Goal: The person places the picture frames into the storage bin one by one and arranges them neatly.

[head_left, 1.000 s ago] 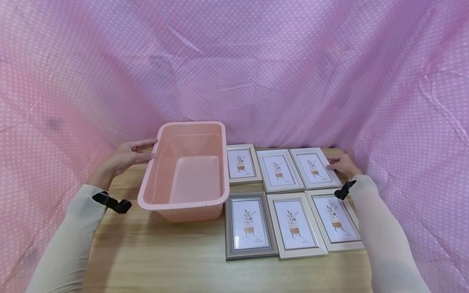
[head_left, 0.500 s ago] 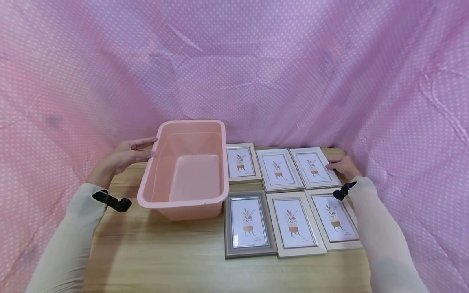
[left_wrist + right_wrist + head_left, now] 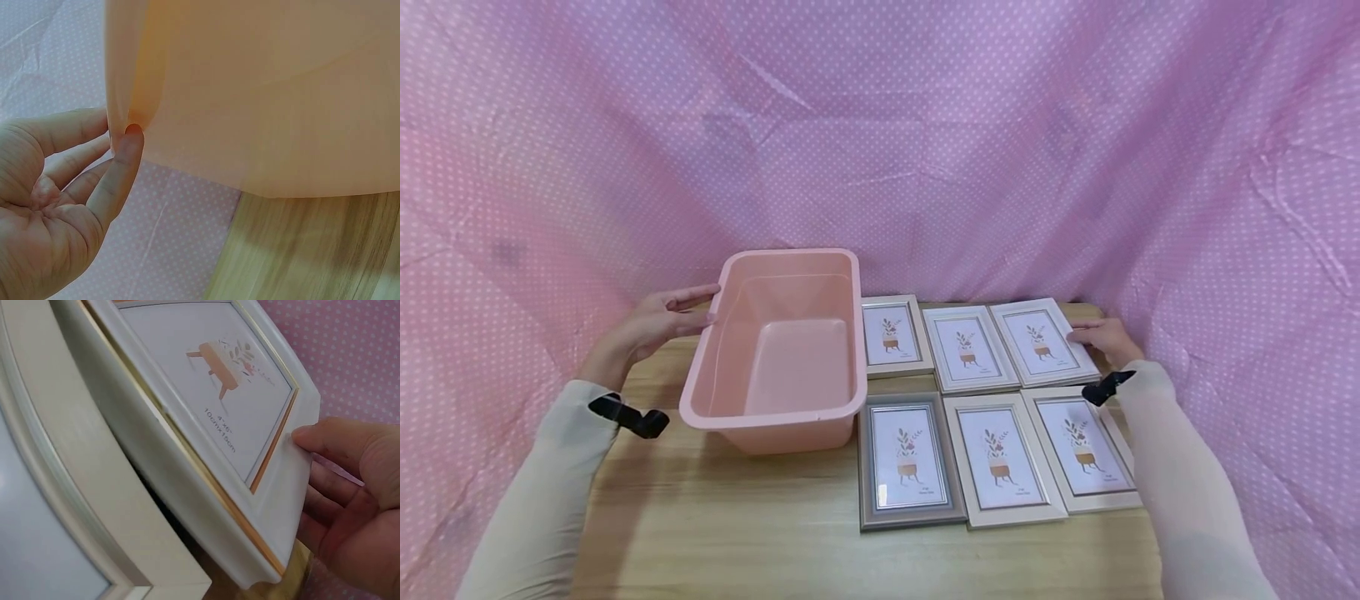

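Note:
A pink plastic basin (image 3: 808, 367) stands on the left half of the wooden table, nothing inside it. My left hand (image 3: 651, 325) pinches its left rim, with the fingertips on both sides of the lip in the left wrist view. At the right, my right hand (image 3: 1108, 340) grips the right edge of a white photo frame (image 3: 1041, 340), the rear right one. In the right wrist view its thumb (image 3: 306, 437) lies on the frame's face and the other fingers go beneath. That edge tilts slightly up, with a dark gap beside the neighbouring frame (image 3: 81, 444).
Several more photo frames lie face up in two rows right of the basin, among them a grey one (image 3: 912, 462) and a cream one (image 3: 1006, 462) at the front. Pink dotted cloth (image 3: 880, 167) closes off the back and sides. Bare wood (image 3: 737, 533) shows in front of the basin.
The rear right photo frame has risen very slightly at the right hand. The left hand and the basin have stayed where they were.

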`<act>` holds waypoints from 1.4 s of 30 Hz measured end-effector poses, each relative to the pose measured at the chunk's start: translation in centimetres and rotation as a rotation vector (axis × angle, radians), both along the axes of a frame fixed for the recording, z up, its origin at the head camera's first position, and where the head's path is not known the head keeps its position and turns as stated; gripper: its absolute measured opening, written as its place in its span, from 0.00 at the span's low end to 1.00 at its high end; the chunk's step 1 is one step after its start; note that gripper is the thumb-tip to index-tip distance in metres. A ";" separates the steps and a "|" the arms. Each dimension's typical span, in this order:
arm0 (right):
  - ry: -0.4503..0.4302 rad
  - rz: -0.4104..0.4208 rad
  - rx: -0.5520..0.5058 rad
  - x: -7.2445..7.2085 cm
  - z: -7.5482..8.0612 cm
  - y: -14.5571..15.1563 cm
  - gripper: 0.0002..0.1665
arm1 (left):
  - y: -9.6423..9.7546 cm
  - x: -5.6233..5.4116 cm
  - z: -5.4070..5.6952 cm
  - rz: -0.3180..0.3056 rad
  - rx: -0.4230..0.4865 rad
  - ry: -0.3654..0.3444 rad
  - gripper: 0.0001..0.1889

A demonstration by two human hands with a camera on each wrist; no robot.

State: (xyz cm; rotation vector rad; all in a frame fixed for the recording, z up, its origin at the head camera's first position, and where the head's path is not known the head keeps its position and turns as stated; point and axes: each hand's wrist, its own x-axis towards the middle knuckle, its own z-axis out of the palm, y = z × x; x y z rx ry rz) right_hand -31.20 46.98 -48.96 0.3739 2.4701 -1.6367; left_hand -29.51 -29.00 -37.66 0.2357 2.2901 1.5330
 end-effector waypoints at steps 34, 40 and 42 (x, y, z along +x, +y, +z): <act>-0.095 0.170 -0.019 0.0 8.7 -2.1 0.41 | 0.1 0.4 0.0 0.036 0.092 -0.005 0.39; -0.041 0.148 0.017 0.3 9.2 -2.6 0.40 | 0.0 0.2 -0.2 0.031 0.086 -0.010 0.39; -0.020 0.134 0.009 0.5 9.3 -2.8 0.39 | 0.0 0.2 -0.2 0.029 0.071 -0.011 0.39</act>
